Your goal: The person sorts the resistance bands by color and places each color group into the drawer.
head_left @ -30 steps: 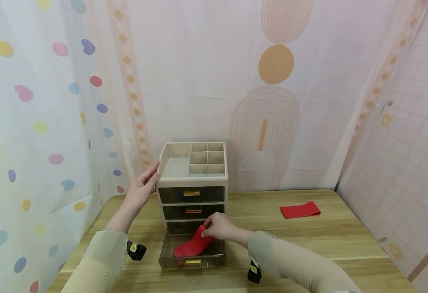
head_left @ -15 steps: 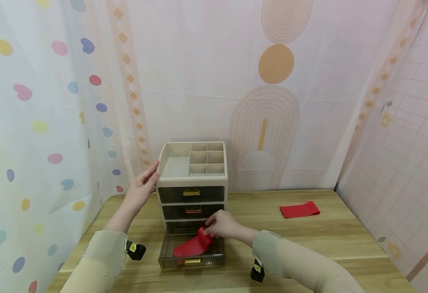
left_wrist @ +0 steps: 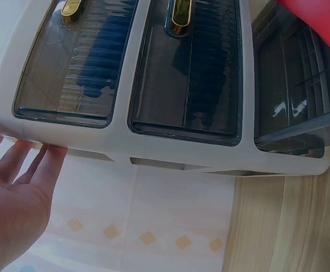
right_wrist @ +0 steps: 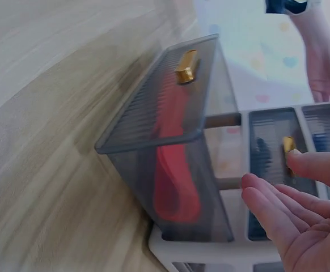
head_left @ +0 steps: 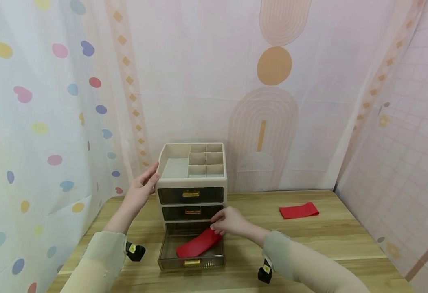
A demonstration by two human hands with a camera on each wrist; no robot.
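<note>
— red band [head_left: 198, 245]: where is it seen?
— in the pulled-out bottom drawer [head_left: 191, 252] of the drawer unit [head_left: 191, 191], laid slantwise, its far end propped on the drawer's right rim.
— and the right hand [head_left: 232, 221]?
— held at that raised end, fingers [right_wrist: 275, 211] loose and nearly straight; nothing is gripped.
— the left hand [head_left: 140, 190]?
— laid flat against the unit's left wall, fingers straight.
— how is this step best done?
— the propped end should probably be pressed below the rim, so nothing is caught when the drawer is pushed in, with the unit braced.
</note>
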